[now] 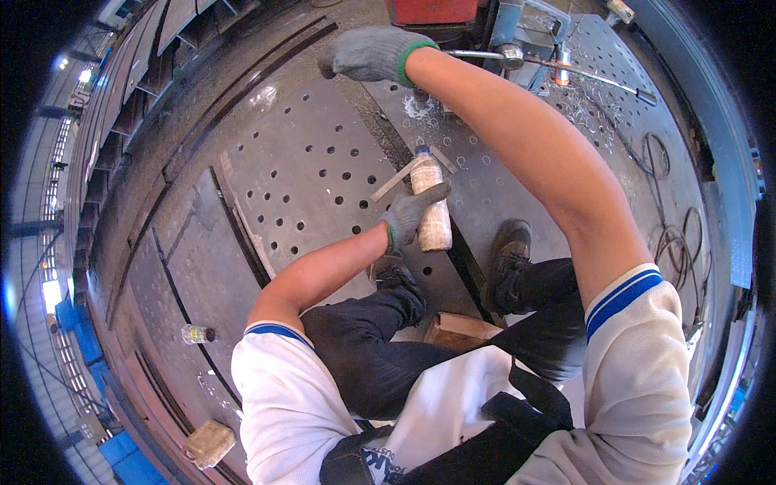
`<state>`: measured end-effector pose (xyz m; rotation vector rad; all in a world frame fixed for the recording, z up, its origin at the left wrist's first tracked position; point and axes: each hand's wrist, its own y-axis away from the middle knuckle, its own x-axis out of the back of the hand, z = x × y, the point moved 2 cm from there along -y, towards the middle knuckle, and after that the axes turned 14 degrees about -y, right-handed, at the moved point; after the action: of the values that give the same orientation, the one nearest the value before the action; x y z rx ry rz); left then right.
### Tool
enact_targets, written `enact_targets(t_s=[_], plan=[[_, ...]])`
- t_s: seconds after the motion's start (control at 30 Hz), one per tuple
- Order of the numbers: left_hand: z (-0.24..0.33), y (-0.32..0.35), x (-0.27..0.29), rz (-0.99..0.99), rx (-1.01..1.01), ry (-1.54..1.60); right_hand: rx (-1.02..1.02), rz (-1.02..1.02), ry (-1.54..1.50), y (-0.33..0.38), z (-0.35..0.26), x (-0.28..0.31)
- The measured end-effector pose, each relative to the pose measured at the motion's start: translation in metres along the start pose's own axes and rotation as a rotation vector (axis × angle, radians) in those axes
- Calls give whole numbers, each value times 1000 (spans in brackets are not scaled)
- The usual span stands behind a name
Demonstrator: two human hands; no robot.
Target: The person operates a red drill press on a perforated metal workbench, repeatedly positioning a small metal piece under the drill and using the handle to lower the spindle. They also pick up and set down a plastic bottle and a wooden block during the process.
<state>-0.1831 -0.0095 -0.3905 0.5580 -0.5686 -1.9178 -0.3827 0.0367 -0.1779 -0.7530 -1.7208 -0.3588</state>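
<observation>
My left hand (408, 214), in a grey work glove, is wrapped round a dirty plastic bottle (434, 222) with a dark cap. The bottle is nearly upright in the picture, above a perforated steel plate (303, 174). Two flat metal strips (394, 183) show close behind its cap end. Far forward, my right hand (368, 55), in a grey glove with a green cuff, is closed at the left end of a machine's lever (477, 54). That end of the lever is mostly hidden by the glove and wrist. The lever's other arm reaches right to a dark grip (645, 97).
A blue-grey machine (508, 24) stands far ahead beside a red box (432, 11). Metal shavings (578, 121) lie around it. Cables (675, 250) coil at the right. A small jar (198, 334) and a worn block (208, 444) are at the left. A cardboard box (459, 331) is between my legs.
</observation>
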Motion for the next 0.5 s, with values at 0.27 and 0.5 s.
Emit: enact_targets(t_s=[0.27,0.5], plan=[[-13,-12,8,43,38,-33,67,63,-33,1,4,-3],[-14,-9,5,10,89,-6,49,89,-89,1,12,-10]])
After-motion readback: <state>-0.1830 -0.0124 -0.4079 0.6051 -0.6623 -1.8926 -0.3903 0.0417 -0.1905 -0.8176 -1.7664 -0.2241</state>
